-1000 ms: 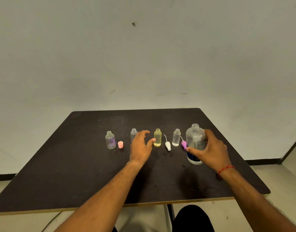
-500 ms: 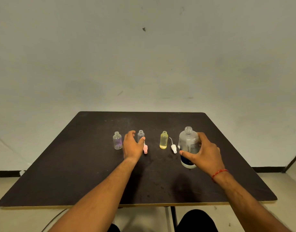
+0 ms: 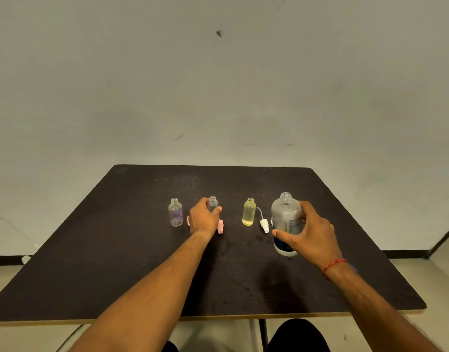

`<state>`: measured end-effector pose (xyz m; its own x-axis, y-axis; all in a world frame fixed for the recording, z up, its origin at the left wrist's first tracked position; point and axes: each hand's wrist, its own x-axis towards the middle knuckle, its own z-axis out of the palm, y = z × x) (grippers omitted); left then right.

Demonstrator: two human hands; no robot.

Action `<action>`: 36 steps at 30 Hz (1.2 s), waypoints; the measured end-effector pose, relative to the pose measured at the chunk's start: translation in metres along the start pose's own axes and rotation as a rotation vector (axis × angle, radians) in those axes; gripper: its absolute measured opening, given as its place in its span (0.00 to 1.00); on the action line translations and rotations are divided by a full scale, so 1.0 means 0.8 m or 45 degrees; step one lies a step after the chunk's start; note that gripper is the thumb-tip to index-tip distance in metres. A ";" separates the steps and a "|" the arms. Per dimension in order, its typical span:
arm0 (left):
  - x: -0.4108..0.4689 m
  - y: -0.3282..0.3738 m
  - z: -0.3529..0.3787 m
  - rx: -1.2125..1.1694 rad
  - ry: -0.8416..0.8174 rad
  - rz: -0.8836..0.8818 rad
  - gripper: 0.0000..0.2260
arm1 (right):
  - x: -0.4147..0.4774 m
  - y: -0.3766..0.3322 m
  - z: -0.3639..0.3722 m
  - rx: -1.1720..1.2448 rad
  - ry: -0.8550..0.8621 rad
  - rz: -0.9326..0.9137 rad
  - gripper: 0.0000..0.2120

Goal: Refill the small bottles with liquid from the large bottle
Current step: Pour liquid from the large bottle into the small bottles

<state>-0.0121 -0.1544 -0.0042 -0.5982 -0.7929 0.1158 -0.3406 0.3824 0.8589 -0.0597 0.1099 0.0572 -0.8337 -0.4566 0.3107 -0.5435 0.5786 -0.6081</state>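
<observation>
Large bottle (image 3: 286, 219): uncapped, upright, right side of desk (image 3: 117, 250).
Right hand (image 3: 311, 235): grip wrapped around its body.
Left hand (image 3: 203, 218): grip closing around a clear small bottle (image 3: 213, 202).
Handling: likely heavy, smooth; hold mid-body, tilt slowly.
Small bottle: light, tips easily; steady it low.

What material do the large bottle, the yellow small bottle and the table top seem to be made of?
Large bottle: probably frosted translucent plastic, because its wall looks cloudy and matte. Yellow small bottle: clear plastic or glass, glossy; the look leaves it open. Table top: dark matte laminate on board, judging by the pale front edge and scuffs.
</observation>
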 end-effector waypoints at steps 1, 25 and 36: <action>-0.001 0.001 -0.002 -0.002 -0.001 0.005 0.10 | 0.000 0.000 0.000 0.002 -0.001 -0.006 0.35; -0.091 0.038 -0.068 -0.208 -0.025 0.497 0.18 | 0.010 -0.065 -0.009 -0.350 -0.021 -0.335 0.36; -0.115 0.048 -0.078 -0.164 -0.088 0.585 0.19 | 0.021 -0.069 -0.029 -0.741 -0.025 -0.436 0.37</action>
<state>0.0746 -0.0962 0.0494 -0.7140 -0.5204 0.4684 0.0603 0.6208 0.7817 -0.0462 0.0859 0.1127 -0.6058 -0.6880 0.3995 -0.7454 0.6663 0.0172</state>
